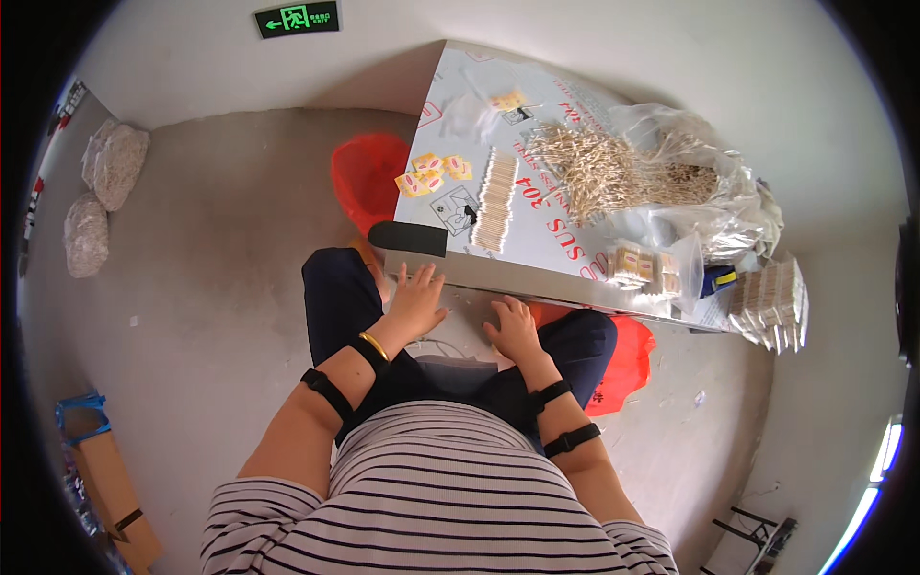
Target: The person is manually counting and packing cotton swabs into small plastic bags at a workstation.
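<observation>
While both my hands sit empty at the near edge of the worktop (527, 278), the swab packing looks approx. half done, AFAICT. L grip (419, 305) is spread wide, palm down, fingertips up by the dark corner cover (407, 238); R grip (515, 331) is loosely bent, thumb apart from the fingers, nothing visible btwn them. Beyond L grip, a bit to its right, a neat row of swabs (495, 203) lies side by side, prob. counted out but not yet bagged. Straight ahead of L grip there's a scatter of small yellow cards (431, 174), w/ another few cards (508, 100) farther off, next to clear empty-looking bags (467, 120); those all seem unused. Up & right of R grip, the big loose heap of swabs (594, 172) spills from its clear sack (752, 216), so I'd guess plenty's left to do. What looks done: the card-fronted packs (637, 266) in clear plastic, right of R grip near the front edge, plus a stack of bundles (771, 297) well farther right, at the worktop's end. Exact no. of packs: can't tell, they overlap too much.
</observation>
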Demonstrator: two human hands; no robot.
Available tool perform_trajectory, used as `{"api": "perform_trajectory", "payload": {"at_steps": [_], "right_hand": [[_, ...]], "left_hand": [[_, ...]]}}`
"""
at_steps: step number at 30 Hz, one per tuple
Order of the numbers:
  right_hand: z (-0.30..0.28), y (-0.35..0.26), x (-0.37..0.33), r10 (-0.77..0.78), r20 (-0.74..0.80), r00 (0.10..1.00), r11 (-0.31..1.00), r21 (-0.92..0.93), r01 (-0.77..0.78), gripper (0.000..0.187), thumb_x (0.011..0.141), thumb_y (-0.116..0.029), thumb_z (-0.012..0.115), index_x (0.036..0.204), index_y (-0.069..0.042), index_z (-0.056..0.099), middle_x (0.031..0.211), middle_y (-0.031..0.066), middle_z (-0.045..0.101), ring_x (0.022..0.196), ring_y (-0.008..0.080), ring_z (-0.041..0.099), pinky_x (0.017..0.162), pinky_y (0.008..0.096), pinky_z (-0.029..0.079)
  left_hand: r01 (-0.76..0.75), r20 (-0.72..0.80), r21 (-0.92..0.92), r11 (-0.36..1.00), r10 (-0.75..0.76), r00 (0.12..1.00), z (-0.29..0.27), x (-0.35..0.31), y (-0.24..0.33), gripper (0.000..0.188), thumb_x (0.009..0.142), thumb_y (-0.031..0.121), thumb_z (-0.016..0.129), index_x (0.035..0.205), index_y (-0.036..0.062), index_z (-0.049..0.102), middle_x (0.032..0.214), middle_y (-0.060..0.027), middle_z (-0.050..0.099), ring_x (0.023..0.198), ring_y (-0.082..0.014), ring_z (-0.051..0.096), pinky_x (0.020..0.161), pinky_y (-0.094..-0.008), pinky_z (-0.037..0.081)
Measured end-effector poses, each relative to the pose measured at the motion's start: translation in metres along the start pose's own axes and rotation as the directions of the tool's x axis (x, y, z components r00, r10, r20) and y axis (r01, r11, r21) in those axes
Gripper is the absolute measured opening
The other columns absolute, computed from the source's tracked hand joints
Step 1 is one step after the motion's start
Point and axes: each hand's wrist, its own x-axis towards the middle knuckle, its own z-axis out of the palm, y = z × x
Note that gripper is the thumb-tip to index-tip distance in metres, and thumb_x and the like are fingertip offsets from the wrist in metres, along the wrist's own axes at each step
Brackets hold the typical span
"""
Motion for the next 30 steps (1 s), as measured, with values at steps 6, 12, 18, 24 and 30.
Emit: {"api": "perform_trajectory", "payload": {"at_steps": [6,12,18,24,30], "right_hand": [[-0.016,0.025,-0.027,0.010,-0.034,0.999,1.000,0.000,-0.010,0.057,0.087,-0.040,0.074,0.135,-0.010,0.065,0.147,0.0202,0.052,0.138,0.0416,0.047,0.115,0.0522,0.041],[-0.049,0.042,-0.001,-0.094,-0.087,0.992,0.995,-0.029,0.092,0.052,0.088,-0.041,0.074,0.127,-0.008,0.068,0.140,0.0216,0.058,0.134,0.0445,0.049,0.113,0.0545,0.042],[-0.130,0.020,0.030,-0.223,-0.267,0.937,0.972,0.012,0.235,0.047,0.092,-0.038,0.073,0.126,-0.006,0.069,0.129,0.0192,0.064,0.129,0.0398,0.053,0.112,0.0479,0.041],[-0.198,0.000,0.062,-0.189,-0.288,0.939,0.950,0.189,0.249,0.043,0.095,-0.036,0.072,0.126,-0.007,0.070,0.127,0.0193,0.065,0.127,0.0375,0.054,0.110,0.0451,0.042],[-0.222,-0.014,0.126,-0.176,-0.421,0.890,0.907,0.281,0.312,0.028,0.096,-0.020,0.069,0.119,-0.004,0.072,0.120,0.0196,0.067,0.115,0.0370,0.061,0.101,0.0444,0.047]], "left_hand": [[0.014,-0.010,-0.108,0.994,-0.015,1.000,-0.002,-0.024,-0.006,0.062,0.089,0.046,0.072,0.134,0.0041,0.060,0.150,-0.0199,0.052,0.146,-0.0337,0.043,0.123,-0.0656,0.019],[0.021,0.004,-0.131,0.991,-0.020,1.000,0.003,-0.034,-0.004,0.061,0.092,0.051,0.068,0.135,0.0086,0.060,0.151,-0.0182,0.051,0.148,-0.0364,0.040,0.121,-0.0683,0.021],[0.013,-0.014,-0.097,0.995,-0.014,1.000,0.000,-0.013,-0.016,0.062,0.096,0.052,0.064,0.141,0.0098,0.057,0.156,-0.0169,0.046,0.150,-0.0386,0.036,0.120,-0.0674,0.022],[-0.078,-0.184,-0.215,0.974,0.038,0.982,-0.031,0.053,-0.022,0.061,0.093,0.049,0.067,0.139,0.0093,0.056,0.153,-0.0164,0.048,0.141,-0.0402,0.044,0.116,-0.0610,0.033],[-0.063,-0.239,-0.480,0.875,-0.061,0.969,-0.065,0.138,-0.028,0.044,0.097,0.033,0.068,0.131,0.0061,0.063,0.131,-0.0151,0.062,0.116,-0.0325,0.059,0.098,-0.0436,0.049]]}}
